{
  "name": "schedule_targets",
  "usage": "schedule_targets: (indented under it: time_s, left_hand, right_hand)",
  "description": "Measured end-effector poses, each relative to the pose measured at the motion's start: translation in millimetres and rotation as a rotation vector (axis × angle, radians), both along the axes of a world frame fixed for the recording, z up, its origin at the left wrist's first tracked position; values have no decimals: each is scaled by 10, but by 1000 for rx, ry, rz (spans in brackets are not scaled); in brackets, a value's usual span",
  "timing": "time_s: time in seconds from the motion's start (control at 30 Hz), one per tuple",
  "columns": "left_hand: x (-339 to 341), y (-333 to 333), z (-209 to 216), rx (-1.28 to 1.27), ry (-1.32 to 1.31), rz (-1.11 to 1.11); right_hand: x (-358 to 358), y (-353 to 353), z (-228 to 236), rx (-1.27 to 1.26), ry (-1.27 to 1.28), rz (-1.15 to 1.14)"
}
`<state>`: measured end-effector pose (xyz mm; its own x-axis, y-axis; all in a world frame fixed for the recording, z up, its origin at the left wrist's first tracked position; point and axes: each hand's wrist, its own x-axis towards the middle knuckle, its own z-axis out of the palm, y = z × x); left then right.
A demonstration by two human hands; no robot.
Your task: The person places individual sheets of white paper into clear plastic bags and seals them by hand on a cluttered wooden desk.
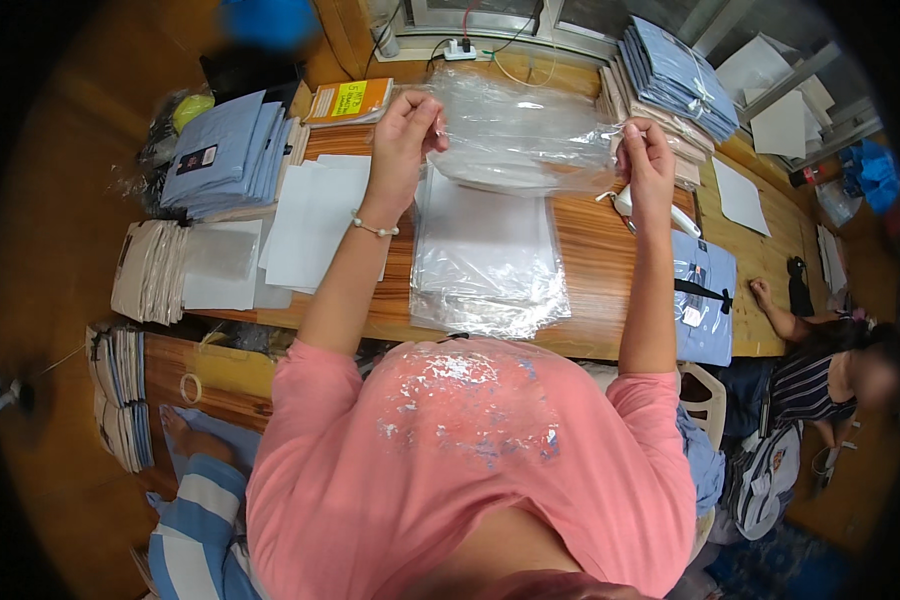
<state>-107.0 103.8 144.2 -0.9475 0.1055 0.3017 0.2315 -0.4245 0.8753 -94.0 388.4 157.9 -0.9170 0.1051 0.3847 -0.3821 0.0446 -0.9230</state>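
Above the wooden table, held up in the air between both hands: a clear plastic bag, still without anything inside it as far as can be seen; pinched at its left end by the closed fingers of the left hand, pinched at its right end by the closed fingers of the right hand; stretched crosswise, long axis running left to right, slightly lower on the right; which end is the mouth, impossible to tell. Judging by this, only at the opening stage: folded blue shirt lying flat just right of the right forearm, not yet bagged; stack of more clear bags waiting beneath; piles of folded shirts at far left.
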Motion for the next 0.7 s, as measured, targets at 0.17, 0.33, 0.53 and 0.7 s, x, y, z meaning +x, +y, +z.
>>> schedule_targets:
  time_s: [0.17, 0.33, 0.53, 0.7]
  left_hand:
    - [6, 121, -118, 31, 42, 56]
    - [45, 108, -125, 84, 92, -17]
    - [71, 11, -76, -61, 186, -19]
    - [87, -72, -23, -226, 198, 13]
  right_hand:
    - [61, -12, -137, -95, 0, -31]
    - [123, 75, -137, -150, -30, -57]
    - [195, 136, -119, -124, -26, -113]
    - [159, 169, -166, -104, 15, -77]
